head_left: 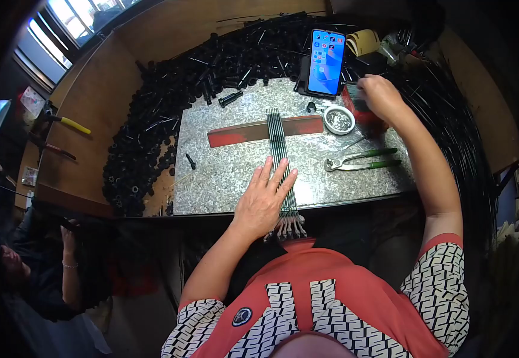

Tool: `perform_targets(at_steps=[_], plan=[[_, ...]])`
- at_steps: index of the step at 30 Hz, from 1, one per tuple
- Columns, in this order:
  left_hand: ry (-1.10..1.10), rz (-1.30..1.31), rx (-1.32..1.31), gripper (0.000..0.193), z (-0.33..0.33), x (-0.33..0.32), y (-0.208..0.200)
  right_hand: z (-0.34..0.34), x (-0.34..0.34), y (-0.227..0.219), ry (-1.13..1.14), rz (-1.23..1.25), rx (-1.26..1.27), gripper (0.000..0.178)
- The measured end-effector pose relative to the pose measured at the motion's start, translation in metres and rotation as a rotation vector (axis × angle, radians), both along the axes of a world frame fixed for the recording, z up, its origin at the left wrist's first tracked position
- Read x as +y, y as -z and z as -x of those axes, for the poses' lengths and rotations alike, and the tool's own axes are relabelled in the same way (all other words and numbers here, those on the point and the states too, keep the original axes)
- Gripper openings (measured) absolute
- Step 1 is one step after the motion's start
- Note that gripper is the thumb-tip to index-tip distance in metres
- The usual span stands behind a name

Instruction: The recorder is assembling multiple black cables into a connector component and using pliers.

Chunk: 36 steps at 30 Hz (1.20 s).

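Observation:
My left hand (262,200) lies flat with its fingers spread over a row of thin dark rods (277,137). The rods run side by side from near my body across a reddish-brown wooden strip (244,132). Past the phone's lower right corner, my right hand (382,95) is raised with curled fingers above a red container (358,104). Whatever those fingers hold is too small to make out. A white round dish (339,120) with small shiny bits stands beside the container. Nearer to me rest green-handled pincers (364,160).
A lit phone (326,62) leans upright at the back of the speckled board (217,173). Black tubular parts (212,59) are heaped behind and left of it. Long black rods (450,119) lie at the right. Another person's arm (69,271) shows at the lower left.

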<state>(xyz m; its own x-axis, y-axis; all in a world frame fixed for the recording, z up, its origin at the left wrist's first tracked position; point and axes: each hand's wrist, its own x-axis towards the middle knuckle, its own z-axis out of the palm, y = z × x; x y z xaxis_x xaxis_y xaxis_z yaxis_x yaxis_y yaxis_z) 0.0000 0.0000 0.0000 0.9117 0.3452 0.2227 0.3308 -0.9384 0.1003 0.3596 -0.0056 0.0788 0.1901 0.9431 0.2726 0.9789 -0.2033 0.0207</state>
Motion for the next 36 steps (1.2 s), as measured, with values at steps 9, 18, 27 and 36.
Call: perform_targets(at_steps=[9,18,27,36], plan=[[0.008,0.005,-0.041,0.06,0.003,0.005,0.003,-0.028,-0.01,0.016,0.084,0.21,-0.08,0.013],[0.026,-0.001,-0.026,0.058,0.001,0.004,-0.002,0.001,-0.013,-0.002,-0.071,-0.137,-0.062,0.007],[-0.004,0.08,-0.037,0.094,-0.001,0.001,-0.003,0.092,0.035,0.041,-0.546,-0.151,-0.047,0.034],[-0.005,0.095,-0.053,0.094,0.001,-0.001,-0.006,0.102,0.046,0.058,-0.453,-0.195,-0.132,0.015]])
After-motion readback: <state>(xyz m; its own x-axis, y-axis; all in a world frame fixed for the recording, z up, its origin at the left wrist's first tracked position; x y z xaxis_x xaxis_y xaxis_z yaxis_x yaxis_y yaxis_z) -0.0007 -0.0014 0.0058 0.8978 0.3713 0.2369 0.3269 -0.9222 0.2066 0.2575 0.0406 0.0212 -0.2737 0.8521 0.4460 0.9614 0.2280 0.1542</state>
